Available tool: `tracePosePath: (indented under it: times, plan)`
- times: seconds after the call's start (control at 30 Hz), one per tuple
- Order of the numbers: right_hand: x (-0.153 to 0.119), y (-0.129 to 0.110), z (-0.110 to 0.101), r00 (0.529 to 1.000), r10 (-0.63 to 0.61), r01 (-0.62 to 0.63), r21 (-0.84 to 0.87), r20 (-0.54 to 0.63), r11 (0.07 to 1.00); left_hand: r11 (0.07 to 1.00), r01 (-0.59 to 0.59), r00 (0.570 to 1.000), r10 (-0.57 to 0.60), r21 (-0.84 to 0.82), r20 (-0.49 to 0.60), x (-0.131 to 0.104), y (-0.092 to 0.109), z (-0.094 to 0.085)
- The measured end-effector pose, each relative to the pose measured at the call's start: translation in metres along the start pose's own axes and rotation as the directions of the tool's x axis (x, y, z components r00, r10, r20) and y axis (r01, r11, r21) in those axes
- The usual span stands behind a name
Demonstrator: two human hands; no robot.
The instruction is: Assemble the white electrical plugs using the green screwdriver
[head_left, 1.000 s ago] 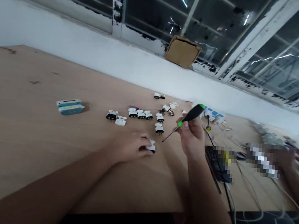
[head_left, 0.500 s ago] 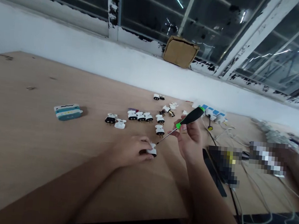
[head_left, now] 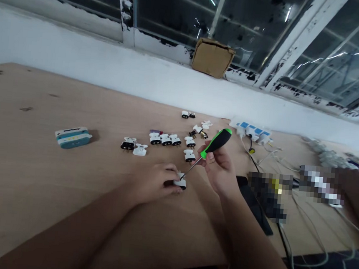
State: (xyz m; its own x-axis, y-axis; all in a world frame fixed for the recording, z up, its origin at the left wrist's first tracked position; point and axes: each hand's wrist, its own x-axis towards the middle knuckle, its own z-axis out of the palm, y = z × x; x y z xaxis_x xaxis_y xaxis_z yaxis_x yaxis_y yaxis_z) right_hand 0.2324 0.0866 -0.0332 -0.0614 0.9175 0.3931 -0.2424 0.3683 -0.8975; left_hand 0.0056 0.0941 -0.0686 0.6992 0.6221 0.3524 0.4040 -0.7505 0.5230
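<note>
My left hand (head_left: 158, 181) pinches a white and black plug (head_left: 180, 185) against the tabletop, thumb and fingers around its left side. In my right hand (head_left: 221, 167) is a screwdriver (head_left: 217, 143) with a black and green handle, held at a slant. Its thin shaft runs down to the left, and the tip meets the top of the plug. Just beyond stand two similar plugs (head_left: 189, 155), with a row of several more (head_left: 165, 139) to their left. A plug with its inside showing (head_left: 128, 143) lies beside a loose white cover (head_left: 140, 149).
A teal and white box-like object (head_left: 73, 137) sits on the left of the table. At the back right a power strip (head_left: 252, 131) has cables plugged in. Further right lie cables, a blurred-out dark item and another person's hand (head_left: 352, 187). A cardboard piece (head_left: 213, 58) leans at the window.
The screwdriver and my right hand have moved down and left, bringing the tip from beside the plug onto it. My left hand keeps its hold. The whole view has shifted slightly.
</note>
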Motion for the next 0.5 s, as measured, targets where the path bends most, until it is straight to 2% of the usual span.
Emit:
tracePosePath:
  times: [0.17, 0.33, 0.4, 0.5]
  plan:
    - [0.002, 0.001, 0.0, 0.999, -0.025, 0.025, 0.002, 0.029, 1.0, 1.0, 0.001, 1.0, -0.001, 0.014, 0.014, 0.001, 0.001, -0.001]
    - [0.001, -0.004, 0.005, 0.999, -0.052, 0.051, -0.094, -0.005, 0.994, 1.0, 0.019, 1.0, -0.02, 0.019, 0.014, 0.001, 0.002, -0.001]
    - [-0.002, -0.007, 0.009, 0.999, -0.042, 0.043, -0.07, 0.015, 0.997, 0.999, 0.036, 0.999, -0.036, 0.027, 0.015, 0.001, 0.003, -0.001]
    - [-0.005, -0.01, 0.016, 0.995, -0.093, 0.094, -0.045, 0.026, 0.995, 0.997, 0.061, 0.998, -0.061, 0.041, 0.011, 0.001, 0.004, -0.002]
